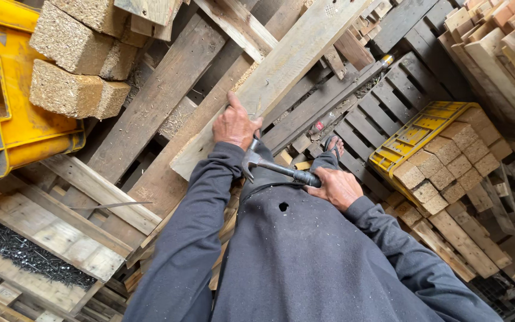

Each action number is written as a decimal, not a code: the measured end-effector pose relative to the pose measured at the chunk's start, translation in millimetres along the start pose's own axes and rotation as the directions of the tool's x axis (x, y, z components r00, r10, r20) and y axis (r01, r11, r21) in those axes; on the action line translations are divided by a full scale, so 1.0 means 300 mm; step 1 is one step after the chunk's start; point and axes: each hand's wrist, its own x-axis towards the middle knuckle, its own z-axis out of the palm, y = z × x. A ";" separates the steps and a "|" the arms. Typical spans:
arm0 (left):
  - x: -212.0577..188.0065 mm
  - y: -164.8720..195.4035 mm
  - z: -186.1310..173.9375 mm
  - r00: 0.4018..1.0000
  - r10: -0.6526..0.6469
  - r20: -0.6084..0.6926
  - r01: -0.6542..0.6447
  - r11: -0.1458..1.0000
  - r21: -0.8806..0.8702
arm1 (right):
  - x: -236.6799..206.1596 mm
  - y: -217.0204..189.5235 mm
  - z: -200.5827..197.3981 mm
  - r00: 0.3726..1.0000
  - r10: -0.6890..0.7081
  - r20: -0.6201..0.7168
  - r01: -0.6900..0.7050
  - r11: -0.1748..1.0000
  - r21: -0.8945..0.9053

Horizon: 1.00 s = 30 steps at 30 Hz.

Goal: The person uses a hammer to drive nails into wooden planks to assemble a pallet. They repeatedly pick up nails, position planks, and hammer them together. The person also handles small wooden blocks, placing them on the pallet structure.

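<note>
My left hand (235, 125) presses flat on the near end of a long pale wooden plank (287, 65) that slants up to the right across a pile of pallet boards. My right hand (336, 188) is closed round the dark handle of a claw hammer (269, 164), held close to my body. The hammer's metal head sits just below my left wrist, at the plank's near edge. Dark long sleeves cover both arms. A foot in a sandal (332, 146) shows on the slats beyond the hammer.
A yellow plastic crate (13, 119) stands at the left beside chipboard blocks (75, 89). Another yellow crate (415, 134) at the right carries several blocks. A wooden box of dark nails (31, 256) lies lower left. Stacked pallets and boards (496, 53) fill the surroundings.
</note>
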 end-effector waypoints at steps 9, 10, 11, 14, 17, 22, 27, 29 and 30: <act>0.014 0.029 0.007 0.999 -0.039 -0.021 0.040 0.999 0.035 | -0.053 0.003 -0.094 0.961 0.276 0.015 -0.277 0.961 0.022; 0.015 0.034 0.005 0.998 -0.058 0.010 0.058 0.998 0.030 | -0.043 0.009 -0.109 0.962 0.271 0.013 -0.270 0.961 -0.050; 0.015 0.037 0.003 0.997 -0.075 0.037 0.074 0.997 0.026 | -0.029 0.009 -0.118 0.980 0.201 -0.007 -0.200 0.976 -0.086; 0.015 0.049 -0.005 0.993 -0.088 0.083 0.087 0.996 0.010 | 0.025 0.002 -0.133 0.999 0.048 0.026 -0.042 0.977 -0.210; 0.014 0.053 -0.020 0.994 -0.067 0.083 0.067 0.998 0.012 | 0.091 -0.032 -0.114 0.993 -0.009 0.121 0.046 0.952 -0.302; 0.015 0.053 -0.039 0.994 -0.057 0.095 0.055 0.998 0.027 | 0.189 -0.093 -0.082 0.994 -0.088 0.070 0.105 0.943 -0.315; 0.016 0.050 -0.031 0.993 -0.058 0.104 0.058 0.998 -0.002 | 0.216 -0.088 -0.095 0.998 -0.033 -0.055 0.012 0.941 -0.338; 0.016 0.048 -0.026 0.992 -0.068 0.109 0.070 0.997 -0.020 | 0.208 -0.076 -0.097 0.998 -0.002 -0.062 -0.019 0.941 -0.339; 0.016 0.047 -0.024 0.990 -0.072 0.118 0.076 0.997 -0.033 | 0.202 -0.069 -0.098 0.999 0.015 -0.045 -0.029 0.941 -0.336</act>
